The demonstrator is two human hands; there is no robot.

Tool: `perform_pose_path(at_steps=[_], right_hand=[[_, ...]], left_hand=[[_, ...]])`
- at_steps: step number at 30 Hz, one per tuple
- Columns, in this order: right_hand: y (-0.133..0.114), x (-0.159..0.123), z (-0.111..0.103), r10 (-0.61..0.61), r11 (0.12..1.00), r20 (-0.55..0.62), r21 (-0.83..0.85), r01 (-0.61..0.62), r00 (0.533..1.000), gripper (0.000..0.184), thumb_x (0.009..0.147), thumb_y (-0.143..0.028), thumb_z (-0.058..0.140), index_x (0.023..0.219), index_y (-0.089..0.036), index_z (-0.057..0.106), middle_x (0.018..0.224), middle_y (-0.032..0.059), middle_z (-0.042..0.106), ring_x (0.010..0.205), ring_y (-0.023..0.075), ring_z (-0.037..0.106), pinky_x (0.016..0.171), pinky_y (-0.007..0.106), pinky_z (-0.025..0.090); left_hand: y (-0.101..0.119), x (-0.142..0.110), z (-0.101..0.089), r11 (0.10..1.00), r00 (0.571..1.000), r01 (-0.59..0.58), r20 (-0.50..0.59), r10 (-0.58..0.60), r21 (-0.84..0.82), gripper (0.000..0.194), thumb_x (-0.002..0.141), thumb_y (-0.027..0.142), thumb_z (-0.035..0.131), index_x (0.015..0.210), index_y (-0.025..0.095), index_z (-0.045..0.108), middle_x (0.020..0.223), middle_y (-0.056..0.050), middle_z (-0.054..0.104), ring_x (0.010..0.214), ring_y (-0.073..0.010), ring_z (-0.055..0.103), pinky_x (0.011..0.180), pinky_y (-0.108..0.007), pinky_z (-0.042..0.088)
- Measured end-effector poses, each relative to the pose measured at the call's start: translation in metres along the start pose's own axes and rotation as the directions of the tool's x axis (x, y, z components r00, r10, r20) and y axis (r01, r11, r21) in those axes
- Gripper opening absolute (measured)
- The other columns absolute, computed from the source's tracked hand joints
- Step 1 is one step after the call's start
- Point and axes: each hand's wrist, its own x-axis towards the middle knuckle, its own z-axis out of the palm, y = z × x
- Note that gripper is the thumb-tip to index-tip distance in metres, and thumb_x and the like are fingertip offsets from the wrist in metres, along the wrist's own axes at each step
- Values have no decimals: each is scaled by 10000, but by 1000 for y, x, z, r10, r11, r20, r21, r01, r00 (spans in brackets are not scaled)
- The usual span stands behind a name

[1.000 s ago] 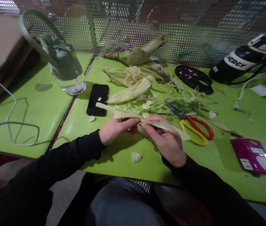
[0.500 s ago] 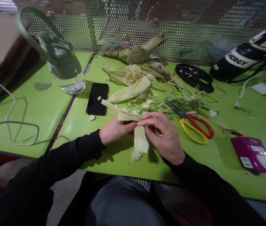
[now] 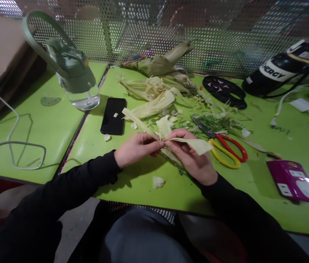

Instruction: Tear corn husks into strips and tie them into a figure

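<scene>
Pale corn husk strips fan out from one pinched centre between my two hands, above the green table's front half. My left hand is closed on that centre, thumb and fingers together, with a long strip rising past it to the upper left. From the other side my right hand pinches the same bunch, and a wide strip lies across its fingers toward the right. Another strip hangs underneath, partly hidden. A small husk scrap lies on the table below. Scissors with red and yellow handles rest to the right of my right hand.
Whole corn husks and green shreds lie beyond my hands. A black phone and a green water bottle are at left. On the right are a black bottle, a black palette-shaped piece and a purple power socket.
The wide strip that hung down between my hands now lies rightward over my right fingers. Another strip stands upright at the centre. My fingertips have come together at the middle.
</scene>
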Motion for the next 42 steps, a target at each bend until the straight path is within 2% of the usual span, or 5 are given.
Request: perform_pose_path(at_steps=[10, 15, 22, 29, 42], right_hand=[[-2, 0, 0, 23, 999, 11, 36, -24, 1000, 165, 877, -401, 694, 891, -237, 706, 812, 15, 643, 720, 154, 583, 639, 298, 481], [-1, -2, 3, 165, 968, 5, 190, -163, 986, 303, 747, -459, 818, 874, -228, 668, 746, -17, 614, 671, 129, 547, 593, 267, 455], [-5, -1, 4, 194, 958, -13, 218, -187, 981, 310, 744, -457, 819, 863, -225, 651, 727, -31, 598, 609, 103, 509, 545, 248, 440], [-8, -1, 4, 186, 956, -34, 236, -173, 982, 217, 810, -398, 767, 865, -229, 643, 754, -26, 622, 605, 96, 539, 550, 233, 464], [-12, 4, -3, 175, 985, 66, -25, -173, 982, 357, 942, -503, 561, 764, -209, 658, 754, 12, 619, 645, 135, 519, 560, 271, 405]], left_hand=[[-2, -4, 2, 936, 991, -123, -12, 134, 330, 213, 854, 303, 658, 856, 105, 738, 729, -36, 701, 643, -123, 572, 665, -262, 481], [-7, -2, 2, 961, 980, -192, 88, 178, 199, 256, 859, 324, 640, 961, 107, 731, 910, -84, 745, 871, -185, 664, 870, -336, 532], [-8, -3, 5, 985, 993, -109, 61, 102, 134, 308, 861, 387, 644, 927, 98, 724, 739, -37, 673, 638, -116, 557, 642, -259, 493], [-6, -4, 5, 981, 988, -150, -7, 152, 122, 257, 863, 355, 640, 861, 112, 724, 720, -25, 663, 639, -104, 539, 638, -242, 466], [-4, -5, 6, 989, 989, -143, -27, 144, 44, 195, 852, 290, 656, 931, 131, 735, 848, -42, 742, 745, -123, 630, 773, -262, 521]])
